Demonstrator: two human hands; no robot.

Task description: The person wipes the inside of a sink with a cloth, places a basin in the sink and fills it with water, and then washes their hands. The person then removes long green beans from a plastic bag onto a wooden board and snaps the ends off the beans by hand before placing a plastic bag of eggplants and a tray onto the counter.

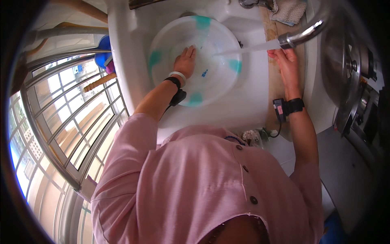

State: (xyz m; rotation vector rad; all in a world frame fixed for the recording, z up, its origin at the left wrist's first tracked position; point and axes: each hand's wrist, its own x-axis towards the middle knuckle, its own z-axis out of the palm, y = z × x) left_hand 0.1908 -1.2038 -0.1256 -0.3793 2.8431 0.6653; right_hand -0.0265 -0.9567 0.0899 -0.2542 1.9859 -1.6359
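A white plastic basin (195, 88) with green patches around its wall sits in a white ceramic sink (253, 100). My left hand (185, 62) reaches into the basin, palm down over its bottom, fingers extended and holding nothing visible. Water (243, 51) streams sideways into the basin from the metal faucet spout (300, 34). My right hand (285, 62) is just beside the spout's outlet, fingers bent close to the stream. Whether those fingers grip the outlet or only touch it is not clear. Blue marks show on the basin bottom.
A folded cloth (288, 11) lies by a metal tap fitting (250, 3) at the back right. Large round metal cookware (341, 64) stands to the right. Metal window bars (82, 122) and a wooden handle (99, 82) are on the left. A plastic bag (254, 137) sits below the sink edge.
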